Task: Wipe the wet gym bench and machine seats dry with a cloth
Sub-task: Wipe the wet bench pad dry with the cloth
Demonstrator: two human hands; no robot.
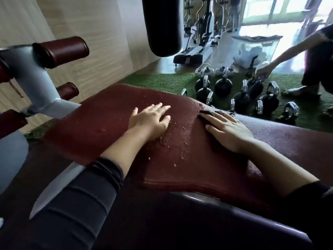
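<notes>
Maroon padded bench surface (111, 123) fills the middle, water droplets (173, 139) scattered between the hands. Grey machine frame (34, 76) with maroon roller pads far left. Black punching bag (162, 24) hangs far centre. Kettlebells (223, 85) on green turf far right, another person's hand (262, 72) reaching to them. Left hand (149, 120) flat on the surface, fingers straight, holding nothing. Right hand (228, 129) presses a dark cloth (207, 114) onto the surface's right edge, fingers spread flat.
</notes>
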